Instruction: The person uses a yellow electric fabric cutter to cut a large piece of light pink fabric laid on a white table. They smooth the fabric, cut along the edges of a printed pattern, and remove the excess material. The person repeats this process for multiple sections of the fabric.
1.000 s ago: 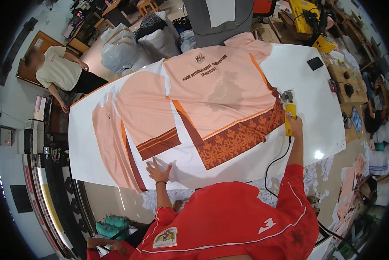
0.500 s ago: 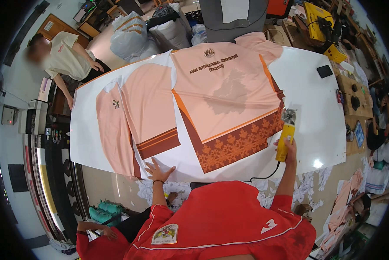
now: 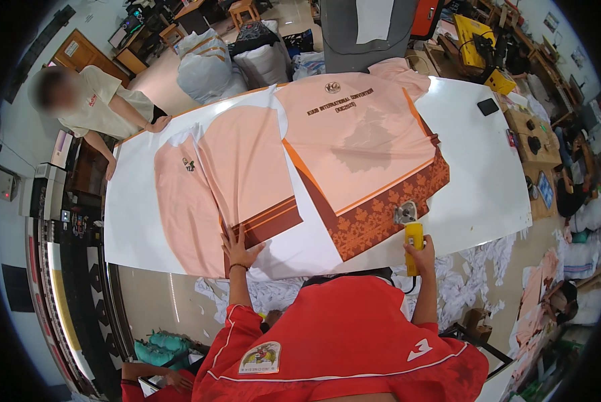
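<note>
Fabric panels (image 3: 314, 154), rumpled peach with maroon hems (image 3: 268, 225), lie across the smooth white bench (image 3: 478, 154). By its near edge, the left grip (image 3: 239, 253) splays on one panel; the right grip (image 3: 420, 254) clasps a yellow cylindrical cutter (image 3: 413, 236), metal head (image 3: 405, 213) at a leaf-patterned hem (image 3: 367, 224).

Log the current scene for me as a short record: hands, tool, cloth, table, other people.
Left hand: left hand spread, palm down, at the maroon band of the smaller peach panel
Right hand: right hand gripping the yellow corded tool
Tool position: metal head over the large peach panel's patterned border; contact unclear
Table: white table, with a black flat device toward the far right
Other people: co-worker at far left, hands at the table edge
</note>
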`<state>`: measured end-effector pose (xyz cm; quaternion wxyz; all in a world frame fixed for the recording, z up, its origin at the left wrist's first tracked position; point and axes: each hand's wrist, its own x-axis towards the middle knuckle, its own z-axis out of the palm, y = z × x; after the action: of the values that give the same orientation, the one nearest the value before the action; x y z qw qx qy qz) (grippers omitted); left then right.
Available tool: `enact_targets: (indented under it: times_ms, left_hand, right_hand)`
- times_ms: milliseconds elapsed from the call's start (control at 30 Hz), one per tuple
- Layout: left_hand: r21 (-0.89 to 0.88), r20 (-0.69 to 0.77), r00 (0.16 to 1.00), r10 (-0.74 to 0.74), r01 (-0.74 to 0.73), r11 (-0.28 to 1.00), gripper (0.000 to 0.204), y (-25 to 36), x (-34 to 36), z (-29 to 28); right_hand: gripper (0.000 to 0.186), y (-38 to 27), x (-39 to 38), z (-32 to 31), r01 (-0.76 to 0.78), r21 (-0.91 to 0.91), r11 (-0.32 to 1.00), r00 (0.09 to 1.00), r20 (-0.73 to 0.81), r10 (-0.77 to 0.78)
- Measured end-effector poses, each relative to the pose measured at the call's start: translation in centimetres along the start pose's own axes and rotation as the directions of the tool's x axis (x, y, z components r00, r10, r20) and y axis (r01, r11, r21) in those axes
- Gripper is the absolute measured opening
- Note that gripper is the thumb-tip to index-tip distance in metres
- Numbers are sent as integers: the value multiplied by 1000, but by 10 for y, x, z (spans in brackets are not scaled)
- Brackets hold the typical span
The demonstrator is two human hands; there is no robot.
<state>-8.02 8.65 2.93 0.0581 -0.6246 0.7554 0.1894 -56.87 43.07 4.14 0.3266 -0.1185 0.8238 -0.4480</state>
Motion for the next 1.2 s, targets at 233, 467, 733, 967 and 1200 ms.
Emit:
enact_targets:
  times_ms: [233,467,733,967,1200]
  left_hand:
    - [97,140,990,-32,18,995,146,-5,-51,-5]
    - [53,196,978,-73,63,997,153,-6,-72,-4]
    - [-31,-191,948,255,-265,964,110,-35,26,-12]
    - [154,-181,983,22,7,988,88,-105,98,-21]
    - [157,-190,965,-183,214,964,101,-110,82,-16]
  right_hand:
    - [60,12,-47,17,44,-121,992,973,-222,-70]
    - [68,7,-102,38,106,-312,944,964,-199,-174]
    - [72,14,-179,64,39,-360,932,984,-150,-99]
    - [73,15,-201,65,52,-438,897,989,-99,-106]
    - [73,10,-217,59,98,-636,766,991,-4,-131]
